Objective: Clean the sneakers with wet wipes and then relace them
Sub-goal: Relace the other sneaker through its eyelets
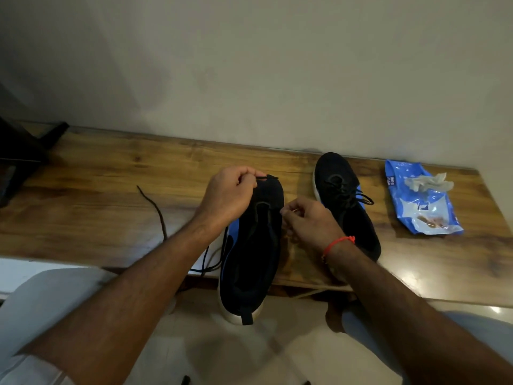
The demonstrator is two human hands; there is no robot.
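Left hand [230, 194] pinched lace tip [266, 177] over toe of near sneaker [254, 245], long axis 12-to-6 off tabletop [111, 190] edge. Right hand [308, 218], fingers curled, at sneaker's 3 o'clock flank; contents hidden. Laced sneaker [344, 201] beyond.

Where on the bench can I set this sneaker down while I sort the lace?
The widest bare wood lies left of the loose lace, up to the dark object at the far left. A narrower strip separates the held sneaker from the laced sneaker. It is crowded to the right, around the wipes pack.
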